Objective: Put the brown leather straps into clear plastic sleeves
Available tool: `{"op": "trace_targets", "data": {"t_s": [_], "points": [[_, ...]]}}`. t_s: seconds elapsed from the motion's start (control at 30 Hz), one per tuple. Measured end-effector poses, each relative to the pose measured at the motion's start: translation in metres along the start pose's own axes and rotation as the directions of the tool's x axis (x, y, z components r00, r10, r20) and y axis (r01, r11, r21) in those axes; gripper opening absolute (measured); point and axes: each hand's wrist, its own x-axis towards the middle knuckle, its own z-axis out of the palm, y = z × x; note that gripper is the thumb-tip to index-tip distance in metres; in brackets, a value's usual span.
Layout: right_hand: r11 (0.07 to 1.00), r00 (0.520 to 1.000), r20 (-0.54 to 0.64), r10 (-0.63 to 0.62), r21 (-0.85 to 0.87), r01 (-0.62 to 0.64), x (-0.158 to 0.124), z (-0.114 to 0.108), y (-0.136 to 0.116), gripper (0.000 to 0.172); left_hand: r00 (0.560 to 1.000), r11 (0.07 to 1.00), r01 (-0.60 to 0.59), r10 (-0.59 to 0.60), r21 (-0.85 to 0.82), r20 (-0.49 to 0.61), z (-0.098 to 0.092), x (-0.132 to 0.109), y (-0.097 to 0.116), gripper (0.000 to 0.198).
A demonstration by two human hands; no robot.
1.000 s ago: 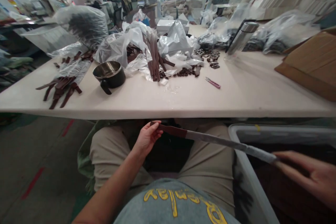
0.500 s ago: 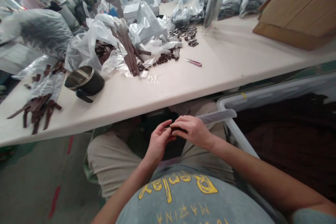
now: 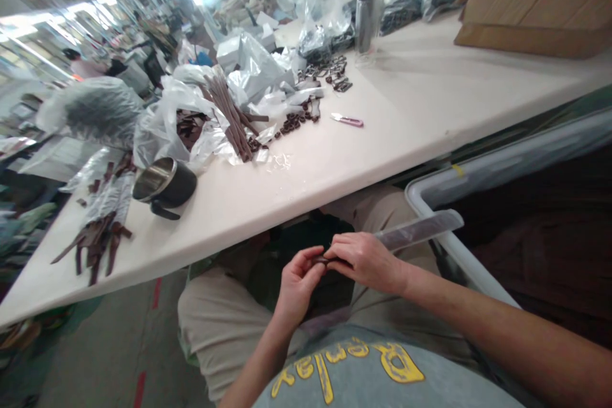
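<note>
Above my lap, just in front of the table edge, my two hands meet. My left hand [image 3: 297, 287] pinches the end of a thin dark brown strip [image 3: 321, 260] between thumb and fingers. The fingers of my right hand [image 3: 366, 259] are curled over the same strip and hide most of it. A long clear plastic sleeve [image 3: 423, 229] reaches out to the right from behind my right hand and lies over the bin's rim. Whether the strip runs into that sleeve is hidden by the hand.
On the white table [image 3: 406, 121] are a dark mug [image 3: 167, 185], brown straps [image 3: 95, 242], small brown loops [image 3: 291, 121], metal buckles [image 3: 340, 84], a pink-handled thread snipper [image 3: 348, 120], a steel flask [image 3: 370, 13] and a cardboard box [image 3: 535, 6]. A plastic bin [image 3: 430, 194] stands at the right.
The camera view has tilted, so the table and my hands appear shifted. Both hands stay together at the strip, and slightly more of it shows between the fingertips.
</note>
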Motion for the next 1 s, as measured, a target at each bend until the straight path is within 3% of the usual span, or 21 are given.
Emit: {"op": "trace_targets", "data": {"t_s": [0.07, 0.2, 0.3, 0.5, 0.67, 0.8, 0.93, 1.0], "points": [[1.000, 1.000, 0.021, 0.017, -0.024, -0.017, -0.002, 0.000, 0.001, 0.014, 0.993, 0.968, -0.112, 0.098, 0.223, 0.071, -0.005, 0.003, 0.001, 0.022], [0.996, 0.997, 0.053, 0.056, -0.073, -0.052, -0.004, 0.002, 0.006, 0.010, 0.944, 0.774, -0.331, 0.268, 0.540, 0.195, -0.010, 0.011, 0.003, 0.020], [0.992, 0.994, 0.075, 0.083, -0.100, -0.075, -0.005, 0.002, 0.009, 0.008, 0.939, 0.735, -0.344, 0.269, 0.584, 0.213, -0.007, 0.016, 0.004, 0.016], [0.989, 0.986, 0.105, 0.129, -0.086, -0.120, -0.006, 0.003, 0.011, 0.008, 0.954, 0.759, -0.300, 0.223, 0.578, 0.203, -0.002, 0.023, 0.004, 0.009], [0.987, 0.984, 0.077, 0.158, -0.039, -0.156, -0.001, -0.007, 0.017, 0.008, 0.957, 0.806, -0.262, 0.146, 0.531, 0.250, -0.013, 0.038, 0.025, 0.021], [0.984, 0.983, 0.047, 0.177, -0.043, -0.175, 0.001, -0.015, 0.023, 0.009, 0.953, 0.824, -0.300, 0.238, 0.481, 0.186, -0.034, 0.073, 0.058, 0.028], [0.983, 0.978, 0.096, 0.183, -0.045, -0.180, 0.000, -0.012, 0.025, 0.008, 0.909, 0.718, -0.376, 0.408, 0.586, 0.083, -0.056, 0.132, 0.091, 0.026], [0.980, 0.973, 0.119, 0.197, -0.040, -0.193, 0.000, -0.011, 0.026, 0.007, 0.877, 0.621, -0.381, 0.476, 0.685, 0.056, -0.062, 0.163, 0.105, 0.023]]}}
